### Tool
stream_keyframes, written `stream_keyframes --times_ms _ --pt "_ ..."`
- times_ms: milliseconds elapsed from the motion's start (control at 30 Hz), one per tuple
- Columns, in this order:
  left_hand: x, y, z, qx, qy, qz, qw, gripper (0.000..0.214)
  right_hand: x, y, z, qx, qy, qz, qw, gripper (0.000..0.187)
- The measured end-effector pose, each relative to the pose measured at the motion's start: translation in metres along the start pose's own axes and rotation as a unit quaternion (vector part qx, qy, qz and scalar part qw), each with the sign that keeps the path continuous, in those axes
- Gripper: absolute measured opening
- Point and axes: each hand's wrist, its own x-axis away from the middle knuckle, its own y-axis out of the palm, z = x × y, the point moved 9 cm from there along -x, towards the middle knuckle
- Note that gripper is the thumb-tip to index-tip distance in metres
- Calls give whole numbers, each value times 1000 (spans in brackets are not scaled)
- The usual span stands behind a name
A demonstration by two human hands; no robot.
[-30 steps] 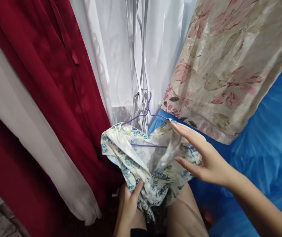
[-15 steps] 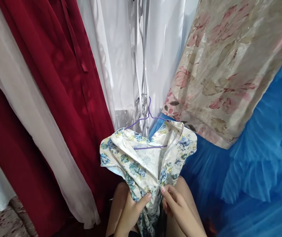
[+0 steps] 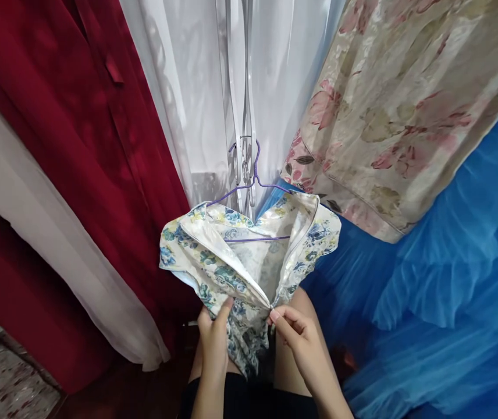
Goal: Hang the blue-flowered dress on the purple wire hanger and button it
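A floral dress [image 3: 231, 285], white with blue, green and yellow flowers, hangs on a purple wire hanger [image 3: 256, 169]. Its zipped opening gapes in a V, and the pale lining and the hanger's lower bar show inside. My left hand [image 3: 214, 331] is closed on the dress's left side, thumb on top of the fabric and the other fingers mostly hidden. At the bottom of the V, my right hand [image 3: 299, 334] pinches what looks like the zipper pull [image 3: 271, 308]. The dress's lower part bunches between my knees.
Dark red fabric [image 3: 78, 145] and a pale sheer panel [image 3: 57, 244] hang at left. White garments [image 3: 196, 87] with ribbons hang behind the hanger. To the right are a beige floral garment [image 3: 384, 128] and ruffled blue tulle [image 3: 441, 279]. Patterned flooring [image 3: 9, 378] shows at lower left.
The dress and hanger sit higher and slightly left in view. My left hand has shifted left to the dress's side, while my right hand keeps its pinch at the bottom of the opening.
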Motion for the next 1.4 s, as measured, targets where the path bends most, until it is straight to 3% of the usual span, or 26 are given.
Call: stream_keyframes --times_ms 67,133,167,233,367,433,500,633,733,867,1000,1167,1233,1300,1400 --pt "-2 -16 10 -3 110 96 989 52 1 3 2 -12 6 -8 1000 42" --pt "13 -25 28 -50 248 173 952 59 2 5 7 -32 18 -12 999 43" --pt "24 -23 35 -76 302 186 932 59 2 6 9 -39 24 -14 999 43" --pt "42 -7 39 -117 342 142 921 50 2 8 11 -47 33 -20 998 43" --pt "62 44 18 -176 241 -74 952 32 2 12 9 -42 44 -34 998 42" --pt "66 61 5 -186 189 -142 954 24 2 12 7 -28 42 -33 998 43" --pt "63 68 -1 -196 172 -163 952 10 1 13 6 -25 42 -36 998 45" --pt "51 75 8 -248 223 -170 927 24 -8 13 3 -57 65 -50 995 43" --pt "46 90 16 -276 229 -246 901 15 -29 8 -16 -86 58 -35 994 38" --pt "45 111 24 -389 244 -343 819 25 -69 5 -59 -116 20 -22 993 32" --pt "40 117 31 -501 252 -368 741 30 -107 15 -107 -127 -45 -39 990 30" --pt "52 113 19 -570 253 -386 680 36 -128 25 -147 -155 -100 -52 982 34" --pt "62 109 12 -566 254 -394 678 39 -127 25 -156 -141 -122 -53 981 36" --pt "71 105 12 -540 247 -405 695 36 -123 25 -157 -124 -127 -62 982 31" --pt "71 106 36 -475 226 -428 735 21 -112 21 -152 -120 -113 -71 984 24"
